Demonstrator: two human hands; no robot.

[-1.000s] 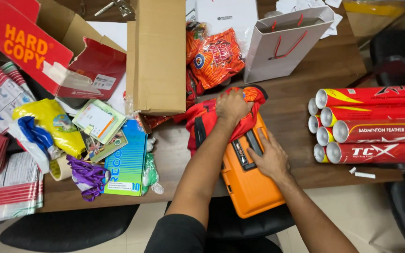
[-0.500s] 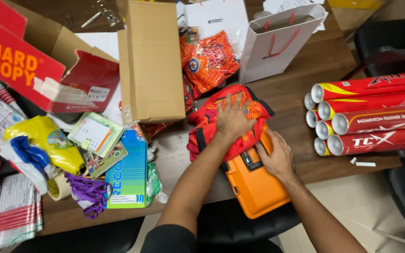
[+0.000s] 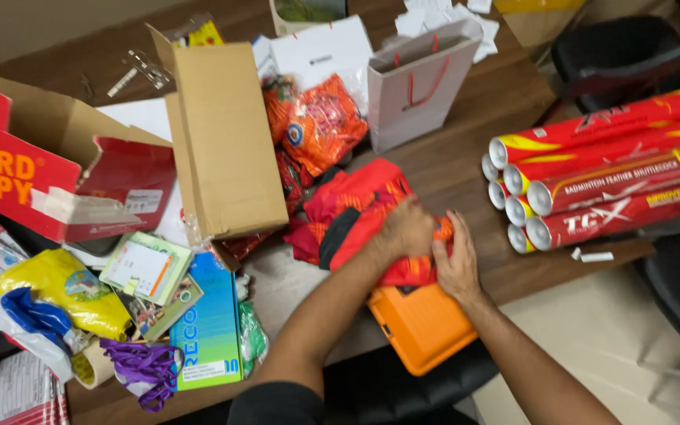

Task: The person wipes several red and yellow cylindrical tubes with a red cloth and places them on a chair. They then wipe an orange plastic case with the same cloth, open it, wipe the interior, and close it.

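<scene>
**Both hands closed on red garment above orange case**

Left hand [image 3: 407, 228]: curled into a loose fist on the near edge of the red-and-orange cloth bundle [image 3: 360, 208], fingers dug into the fabric, knuckles up. Right hand [image 3: 456, 264]: just beside the left, touching it, fingers folded over the same hem of cloth and pressing it down. Neither hand is spread; both grip the fabric.

Relation: the bundle lies away from the person and to the left of the hands, its bulk running diagonally from the hands toward the cardboard box [image 3: 226, 138]. The hands hold only its near-right corner. The left hand sits further onto the cloth, so it is the nearer of the two to the bundle's mass; the right hand is at the rim.

Beneath the hands: an orange plastic case [image 3: 423, 327], flat, overhanging the near edge of the wooden table [image 3: 466, 153]. The cloth covers its far end.

Outward: red shuttlecock tubes [image 3: 600, 177] stacked to the right, well apart from the hands, long axes pointing away to the right. White paper bag [image 3: 419, 83] stands beyond the bundle.
</scene>
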